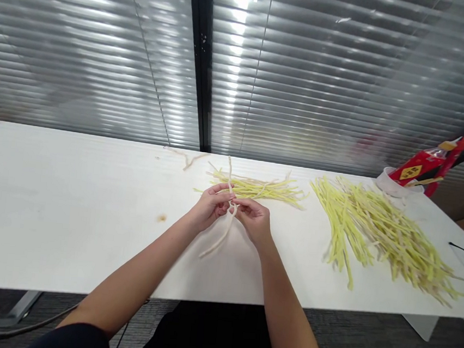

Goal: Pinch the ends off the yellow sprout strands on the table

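The pale strand [222, 241], slender, slightly fuzzy and softly curved, is held above the white table [68, 207]. Its upper end projects upward past the fingertips; its lower part hangs below them and bends toward the person's left. Left hand [212, 207]: thumb and fingers closed on the strand at its middle section. Right hand [253, 217]: thumb and index finger brought together at the strand, just beside the left fingertips. Behind the hands lies a loose bundle [271, 190] of thin yellow and beige strands, roughly parallel. To the right, a larger pile [390, 233] of similar strands fans out across the smooth tabletop. Beyond it, a red bottle [417, 169] with a yellow cap leans at a translucent bowl [389, 185]. Slatted blinds [326, 84] stand behind the table.
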Available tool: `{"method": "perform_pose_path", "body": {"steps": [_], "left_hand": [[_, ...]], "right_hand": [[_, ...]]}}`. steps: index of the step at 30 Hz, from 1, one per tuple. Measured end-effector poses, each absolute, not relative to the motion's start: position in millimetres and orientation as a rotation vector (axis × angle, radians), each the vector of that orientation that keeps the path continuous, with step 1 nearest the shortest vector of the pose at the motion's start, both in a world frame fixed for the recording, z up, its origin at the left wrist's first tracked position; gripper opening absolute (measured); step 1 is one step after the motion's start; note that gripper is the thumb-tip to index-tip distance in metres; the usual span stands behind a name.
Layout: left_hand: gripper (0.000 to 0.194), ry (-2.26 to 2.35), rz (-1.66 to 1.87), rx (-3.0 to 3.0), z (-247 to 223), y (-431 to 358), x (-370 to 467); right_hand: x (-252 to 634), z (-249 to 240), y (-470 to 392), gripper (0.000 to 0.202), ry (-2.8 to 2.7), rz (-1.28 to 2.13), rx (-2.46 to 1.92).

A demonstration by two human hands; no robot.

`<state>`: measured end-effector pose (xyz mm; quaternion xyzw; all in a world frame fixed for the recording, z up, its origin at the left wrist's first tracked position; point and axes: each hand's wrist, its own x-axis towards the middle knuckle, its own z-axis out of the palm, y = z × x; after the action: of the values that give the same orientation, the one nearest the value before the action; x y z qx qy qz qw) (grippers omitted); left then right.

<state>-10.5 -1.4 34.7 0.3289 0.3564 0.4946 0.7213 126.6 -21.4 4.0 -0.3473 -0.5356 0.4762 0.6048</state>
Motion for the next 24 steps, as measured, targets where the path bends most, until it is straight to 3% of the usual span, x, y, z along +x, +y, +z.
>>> {"method": "perform_pose_path", "body": {"steps": [8, 15, 24], "left_hand": [[0.033, 0.791, 1.100, 0.723, 34.3, -0.8, -12.0], [0.025, 0.700, 1.225, 0.666, 29.6, 7.0, -14.3], [0.010, 0.576, 1.231, 0.576, 43.1, -3.1, -11.5]], "right_hand": [[126.9, 7.6, -24.1, 0.014, -1.260, 1.211, -0.862], [127.3, 5.1, -26.8, 0.021, -1.292, 1.491, -0.977], [127.5, 8.1, -25.8, 0.025, -1.240, 1.536, -0.936]]}}
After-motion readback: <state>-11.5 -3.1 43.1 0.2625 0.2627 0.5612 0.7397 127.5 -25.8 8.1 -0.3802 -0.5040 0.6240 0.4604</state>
